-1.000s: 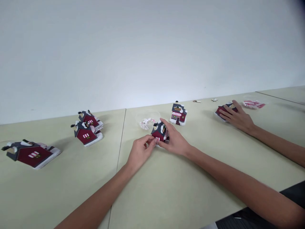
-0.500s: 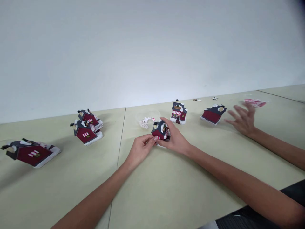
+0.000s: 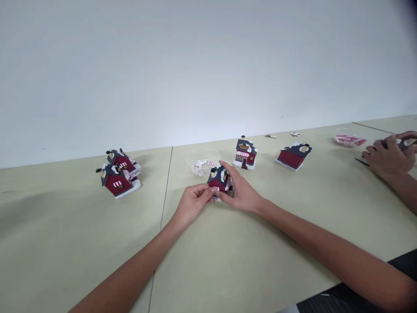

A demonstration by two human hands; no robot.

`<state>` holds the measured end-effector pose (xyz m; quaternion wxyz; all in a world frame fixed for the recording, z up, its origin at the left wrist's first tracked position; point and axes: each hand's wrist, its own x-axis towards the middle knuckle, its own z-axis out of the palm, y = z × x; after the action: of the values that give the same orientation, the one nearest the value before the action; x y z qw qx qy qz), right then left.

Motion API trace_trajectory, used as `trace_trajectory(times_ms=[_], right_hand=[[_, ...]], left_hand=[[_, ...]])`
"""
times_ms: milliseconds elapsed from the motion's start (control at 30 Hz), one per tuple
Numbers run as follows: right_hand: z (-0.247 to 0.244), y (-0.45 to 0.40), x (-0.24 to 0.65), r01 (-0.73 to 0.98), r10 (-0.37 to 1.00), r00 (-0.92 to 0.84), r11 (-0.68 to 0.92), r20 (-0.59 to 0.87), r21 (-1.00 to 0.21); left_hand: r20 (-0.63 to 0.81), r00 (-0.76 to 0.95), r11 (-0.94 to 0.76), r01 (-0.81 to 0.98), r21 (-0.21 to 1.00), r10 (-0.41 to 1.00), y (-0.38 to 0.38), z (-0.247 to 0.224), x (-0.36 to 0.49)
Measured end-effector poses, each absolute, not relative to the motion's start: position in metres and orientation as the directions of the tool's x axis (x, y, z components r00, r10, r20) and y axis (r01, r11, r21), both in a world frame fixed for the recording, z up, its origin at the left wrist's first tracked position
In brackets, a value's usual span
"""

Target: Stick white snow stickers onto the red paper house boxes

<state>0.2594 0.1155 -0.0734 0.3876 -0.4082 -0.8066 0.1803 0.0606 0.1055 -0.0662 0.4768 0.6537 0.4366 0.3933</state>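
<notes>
On a long pale green table [image 3: 81,243], a person's two bare hands are close together, and they hold a little red house with a dark gray roof and white snow on top [image 3: 219,179]. The left hand [image 3: 193,204] presses its fingertips [image 3: 208,191] against the front of the house, and the right hand [image 3: 240,194] wraps around the other side, with its thumb up by the roof. The house sits right between the two hands, and they pinch it from both sides. It is hard to tell if the house is touching the table. Just behind it is a round clear plastic dish [image 3: 202,163] with small red and white striped pieces inside. Farther back, a red house with a striped awning and white snow [image 3: 245,154] stands up on the table, well apart from the hands. To the right of that sits a red house with a dark roof on a white base [image 3: 291,158]. Far to the left, two more red houses with dark roofs [image 3: 117,176] lean close together in a little pile. At the far right, another person's hands [image 3: 389,154] hold a small dark piece [image 3: 404,142], near a clear dish with red and white pieces [image 3: 348,140].
</notes>
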Motion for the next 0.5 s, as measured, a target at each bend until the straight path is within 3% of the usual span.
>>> trace_trajectory(times_ms=[500], right_hand=[[-0.0744, 0.1155, 0.2582, 0.498, 0.794, -0.369, 0.607, 0.482, -0.619]], left_hand=[[0.115, 0.265, -0.174, 0.208, 0.962, 0.957, 0.1055, -0.0690, 0.0618]])
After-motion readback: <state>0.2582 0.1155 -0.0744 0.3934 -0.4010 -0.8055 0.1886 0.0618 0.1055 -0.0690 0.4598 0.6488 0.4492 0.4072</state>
